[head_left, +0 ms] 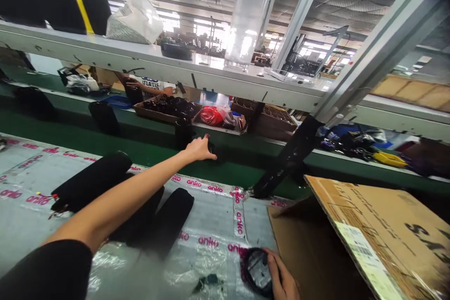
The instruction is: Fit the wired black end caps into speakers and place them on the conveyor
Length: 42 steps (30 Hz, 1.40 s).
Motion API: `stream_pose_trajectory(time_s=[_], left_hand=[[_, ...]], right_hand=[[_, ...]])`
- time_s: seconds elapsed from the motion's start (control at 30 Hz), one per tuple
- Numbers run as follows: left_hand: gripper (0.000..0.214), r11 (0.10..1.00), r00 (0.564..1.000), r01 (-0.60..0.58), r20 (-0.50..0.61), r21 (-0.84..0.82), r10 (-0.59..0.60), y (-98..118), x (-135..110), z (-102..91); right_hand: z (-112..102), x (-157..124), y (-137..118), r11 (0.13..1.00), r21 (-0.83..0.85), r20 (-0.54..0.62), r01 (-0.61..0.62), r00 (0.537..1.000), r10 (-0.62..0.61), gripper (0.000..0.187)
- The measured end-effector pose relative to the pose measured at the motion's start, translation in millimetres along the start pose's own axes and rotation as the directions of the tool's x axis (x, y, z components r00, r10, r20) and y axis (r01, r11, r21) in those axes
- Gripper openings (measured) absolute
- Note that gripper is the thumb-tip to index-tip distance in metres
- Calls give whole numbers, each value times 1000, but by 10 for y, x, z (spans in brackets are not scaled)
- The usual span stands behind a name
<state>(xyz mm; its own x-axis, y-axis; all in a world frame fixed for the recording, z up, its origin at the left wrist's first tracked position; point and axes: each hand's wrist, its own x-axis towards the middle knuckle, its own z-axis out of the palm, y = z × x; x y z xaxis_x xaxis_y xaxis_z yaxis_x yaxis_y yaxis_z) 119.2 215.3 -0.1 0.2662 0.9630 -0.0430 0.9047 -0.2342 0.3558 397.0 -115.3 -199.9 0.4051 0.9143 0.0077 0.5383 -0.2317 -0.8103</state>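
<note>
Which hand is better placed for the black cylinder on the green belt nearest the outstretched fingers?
Probably the left hand: it stretches out over the green belt, close to the black cylinder. The right hand, beside the cardboard box, holds a black-rimmed round piece.

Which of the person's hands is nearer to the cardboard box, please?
The right: the right hand, holding a round black item, is just beside the cardboard box; the left hand is farther away, stretched out over the green surface.

Clear cylinder (246,23) on shelf (218,80); red bag (211,116), seemingly.
</note>
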Motion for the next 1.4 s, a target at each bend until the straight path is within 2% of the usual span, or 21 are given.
stream_pose_trajectory(time_s=[0.07,0.1,0.2,0.27,0.33,0.43,0.5,0.53,0.6,0.7,0.77,0.83,0.87,0.93,1.0,1.07,1.17,1.23,1.27,1.3,1.4], left_hand=[[93,988,988,-152,-44,-20,151,135,-176,-156],[98,973,972,-227,-60,-29,225,207,-303,-210],[88,905,906,-421,-67,-55,418,393,-819,-242],[84,826,828,-560,-60,-57,557,460,-1208,-161],[80,752,754,-657,-26,-60,657,470,-1555,-24],[80,685,685,-708,69,-171,726,390,-1910,210],[92,633,642,-700,98,-331,761,289,-2043,352],[98,601,629,-685,82,-411,773,231,-2092,418],[107,551,645,-645,9,-529,764,117,-2182,551],[102,544,758,-569,-137,-616,637,-2,-2356,776],[82,537,838,-518,-270,-666,474,-27,-2505,929],[46,581,863,-505,-392,-638,320,-12,-2650,1046],[32,630,853,-510,-438,-586,283,6,-2710,1080],[17,746,832,-508,-469,-431,296,52,-2790,1094],[19,823,816,-498,-468,-273,339,101,-2809,1050],[26,863,799,-483,-478,-146,366,157,-2780,981],[24,862,752,-503,-523,-60,402,282,-2702,894],[18,847,735,-526,-539,-72,411,397,-2657,862],[16,838,733,-539,-537,-85,417,455,-2639,853],[14,828,735,-551,-531,-103,423,508,-2625,848],[14,778,733,-601,-512,-180,448,597,-2586,852]], right_hand=[[-45,-12,13,999,-5,22,41,999,-41,70],[-48,-29,-9,998,-16,19,67,998,-66,66],[7,-93,-146,986,-45,73,159,985,-156,68],[53,-117,-241,982,-9,138,190,973,-187,71],[56,-121,-305,983,40,149,180,972,-184,68],[-40,-136,-378,971,217,106,103,986,-128,68],[-120,-178,-458,882,471,87,-16,996,-29,69],[-145,-208,-512,790,606,104,-95,994,40,69],[-144,-269,-638,573,781,195,-248,969,154,72],[-31,-320,-826,333,863,331,-380,923,194,76],[70,-324,-937,246,892,339,-379,921,191,72],[150,-331,-1045,194,915,318,-355,928,197,68],[178,-346,-1098,183,921,307,-344,930,203,68],[219,-409,-1196,185,923,297,-336,932,209,70],[254,-517,-1257,197,925,280,-326,933,227,69],[301,-645,-1259,222,927,250,-303,939,238,66],[389,-798,-1167,350,903,202,-249,965,166,67],[432,-833,-1102,456,869,170,-193,981,91,66],[438,-827,-1087,480,861,154,-167,986,66,65],[433,-807,-1089,480,863,145,-155,988,58,64],[341,-684,-1180,409,891,177,-198,980,89,66]])
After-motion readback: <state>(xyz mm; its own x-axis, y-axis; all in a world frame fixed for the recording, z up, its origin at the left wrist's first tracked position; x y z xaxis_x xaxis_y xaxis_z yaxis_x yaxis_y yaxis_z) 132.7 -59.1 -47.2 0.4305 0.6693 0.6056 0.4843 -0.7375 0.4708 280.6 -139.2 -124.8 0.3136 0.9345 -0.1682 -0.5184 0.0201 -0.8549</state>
